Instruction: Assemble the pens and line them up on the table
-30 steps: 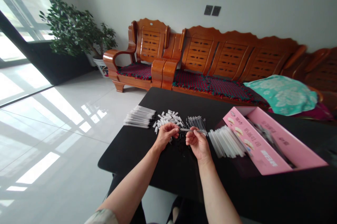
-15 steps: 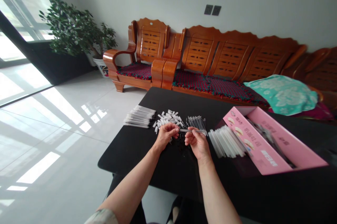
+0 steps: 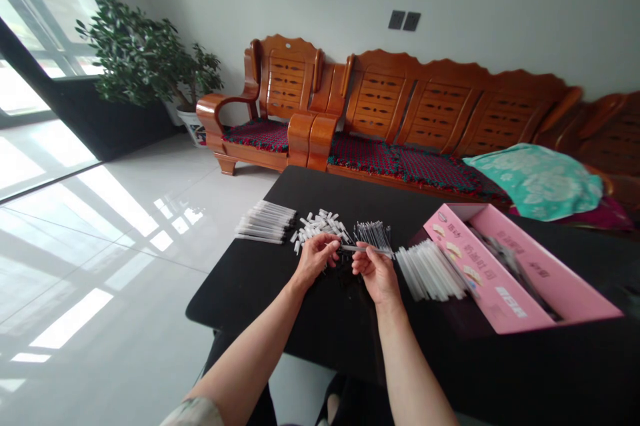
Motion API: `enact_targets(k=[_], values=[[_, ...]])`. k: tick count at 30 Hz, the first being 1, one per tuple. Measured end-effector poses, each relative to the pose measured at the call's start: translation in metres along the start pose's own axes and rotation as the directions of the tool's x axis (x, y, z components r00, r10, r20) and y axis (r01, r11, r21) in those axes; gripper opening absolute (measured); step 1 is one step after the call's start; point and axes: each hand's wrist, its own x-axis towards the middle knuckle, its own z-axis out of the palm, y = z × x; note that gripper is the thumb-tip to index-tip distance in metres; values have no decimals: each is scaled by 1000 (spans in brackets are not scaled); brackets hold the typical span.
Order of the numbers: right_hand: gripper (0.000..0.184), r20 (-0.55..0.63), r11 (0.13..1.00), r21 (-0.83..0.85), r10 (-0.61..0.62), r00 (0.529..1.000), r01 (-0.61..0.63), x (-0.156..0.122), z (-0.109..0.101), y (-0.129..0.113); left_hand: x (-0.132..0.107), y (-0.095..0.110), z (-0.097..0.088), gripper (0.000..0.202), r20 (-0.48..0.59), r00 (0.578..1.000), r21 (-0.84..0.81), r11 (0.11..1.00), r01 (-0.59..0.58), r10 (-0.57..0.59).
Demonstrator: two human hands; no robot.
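A thin pen (image 3: 353, 248) is held level between my two hands above the black table. The fingertips of my left hand (image 3: 316, 259) pinch its left end. My right hand (image 3: 379, 274) grips the translucent barrel farther right between thumb and fingers. Just beyond my left hand lies a heap of white pen caps (image 3: 323, 223). Slim dark-tipped pen refills (image 3: 374, 233) are bunched behind my right hand, and a stack of whitish, translucent pen barrels (image 3: 430, 269) lies to its right. A row of capped-looking pens (image 3: 266, 221) rests at the left. My fingers hide the pen's left tip.
The black table (image 3: 250, 299) carries everything. On its right stands an open pink box (image 3: 487, 276) with dark contents. Behind the table runs a wooden sofa (image 3: 380, 96) with a teal cloth (image 3: 540, 179) on it. A potted plant (image 3: 145, 56) stands by the glass door.
Both hands stay almost in place over the table, still on the pen. My left fingers have shifted very slightly; the piles look the same.
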Motion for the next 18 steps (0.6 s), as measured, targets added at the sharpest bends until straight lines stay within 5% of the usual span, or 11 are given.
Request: enact_targets(k=[5,18], values=[[25,-3,1000,0,-3,1000,3,-1,2,-1,-4,1,0,45,-2,1000,242,970,-18,19],[26,-17,1000,-8,-7,1000,7,-2,2,-2,-3,0,0,44,32,999,141,990,-23,19]])
